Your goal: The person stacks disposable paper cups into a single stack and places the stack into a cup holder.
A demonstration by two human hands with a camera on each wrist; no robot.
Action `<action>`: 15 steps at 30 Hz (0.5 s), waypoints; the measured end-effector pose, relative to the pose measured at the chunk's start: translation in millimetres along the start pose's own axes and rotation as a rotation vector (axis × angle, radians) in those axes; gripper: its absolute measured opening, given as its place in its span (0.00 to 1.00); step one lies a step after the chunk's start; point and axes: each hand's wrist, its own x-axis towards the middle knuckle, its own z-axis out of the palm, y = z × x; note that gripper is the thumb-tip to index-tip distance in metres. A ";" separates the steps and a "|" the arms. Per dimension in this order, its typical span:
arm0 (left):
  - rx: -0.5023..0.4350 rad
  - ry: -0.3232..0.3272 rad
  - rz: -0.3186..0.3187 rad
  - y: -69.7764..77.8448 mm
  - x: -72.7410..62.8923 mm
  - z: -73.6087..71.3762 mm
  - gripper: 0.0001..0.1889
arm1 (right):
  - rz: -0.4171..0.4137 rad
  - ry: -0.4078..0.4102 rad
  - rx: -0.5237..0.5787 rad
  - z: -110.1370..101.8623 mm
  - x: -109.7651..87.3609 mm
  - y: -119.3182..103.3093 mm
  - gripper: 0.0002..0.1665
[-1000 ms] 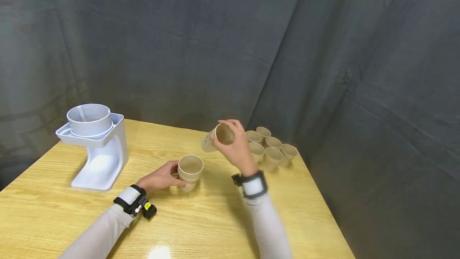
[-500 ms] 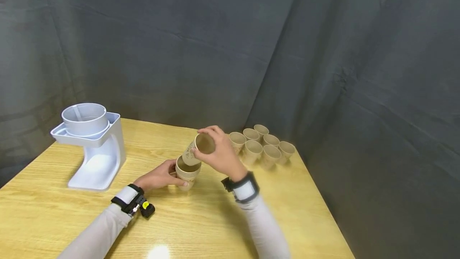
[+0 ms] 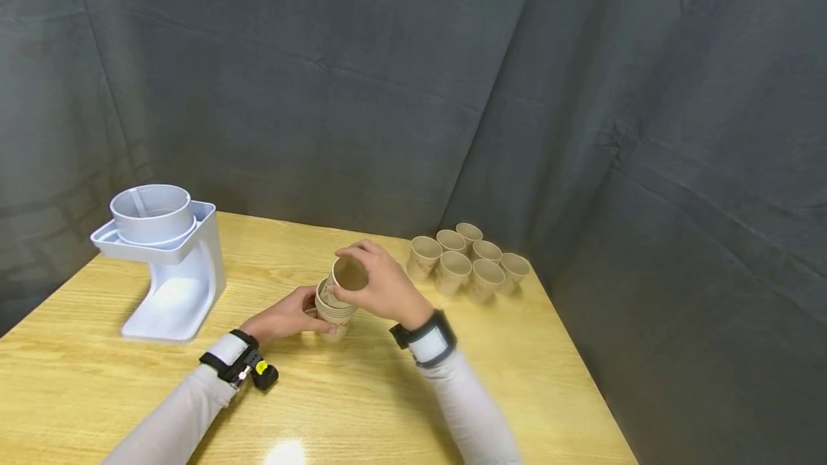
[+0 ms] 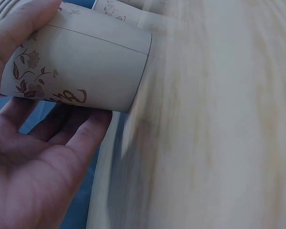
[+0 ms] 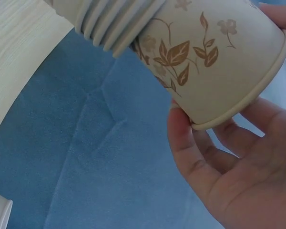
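Before a dark curtain point(image 3: 310, 77), a wooden table point(image 3: 388, 407) carries a nested cup stack point(image 3: 336, 325) gripped between the thumb and fingers of the left hand point(image 3: 287, 318), while the right hand point(image 3: 388, 289) pinches a tilted cup point(image 3: 350, 275) near its rim, its base inside the stack's mouth. The right wrist view shows leaf print beside the stack's ridged rims, and the left wrist view shows lettering; the head view resolves neither clearly. Seven standing cups point(image 3: 455, 275) crowd near the right edge, with wood surface visible between the stack and the white stand point(image 3: 213, 250) at left.
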 end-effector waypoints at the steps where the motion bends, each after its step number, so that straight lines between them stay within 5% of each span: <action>1: 0.002 0.000 0.000 -0.2 0.2 -0.1 0.33 | -0.002 -0.002 -0.008 0.1 -0.2 -0.4 0.34; 15: 0.041 0.011 0.030 -2.0 0.9 0.4 0.30 | -0.063 -0.070 -0.111 10.5 0.5 -2.3 0.36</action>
